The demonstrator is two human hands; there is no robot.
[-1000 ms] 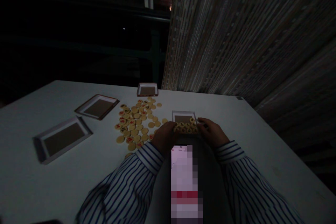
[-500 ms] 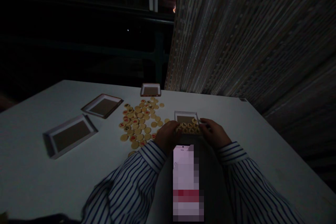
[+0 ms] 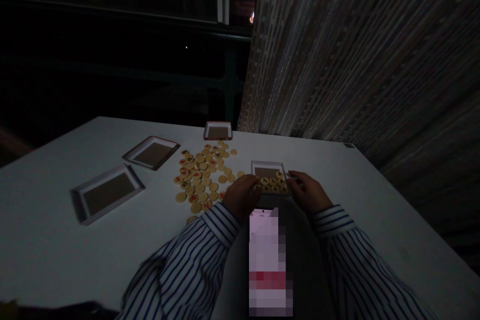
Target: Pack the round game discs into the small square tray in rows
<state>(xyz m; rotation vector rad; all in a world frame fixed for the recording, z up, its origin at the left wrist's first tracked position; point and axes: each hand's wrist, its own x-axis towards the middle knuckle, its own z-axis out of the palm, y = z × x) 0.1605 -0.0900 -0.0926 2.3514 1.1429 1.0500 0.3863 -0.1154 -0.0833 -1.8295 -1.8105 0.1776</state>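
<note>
A small white box (image 3: pixel 268 165) sits on the white table (image 3: pixel 48 255), its near half filled with round tan game pieces (image 3: pixel 273 185). My left hand (image 3: pixel 242 195) rests at the box's left side, fingers curled at the pieces there. At the right side, my right hand (image 3: pixel 307 191) has its fingers bent against the box's edge. What either hand grips is hidden in the dim light. Both arms wear blue-striped sleeves.
A loose heap of round pieces (image 3: pixel 202 175) with red and black marks lies left of the box. Further off lie shallow trays: one at the back (image 3: pixel 218 130), two to the left (image 3: pixel 151 152) (image 3: pixel 107 193). A lit phone (image 3: pixel 267 260) hangs below my hands. A ribbed curtain (image 3: pixel 356 50) rises behind.
The view has shifted slightly, so everything sits a little further right. Both hands stay at the small box and barely move.
</note>
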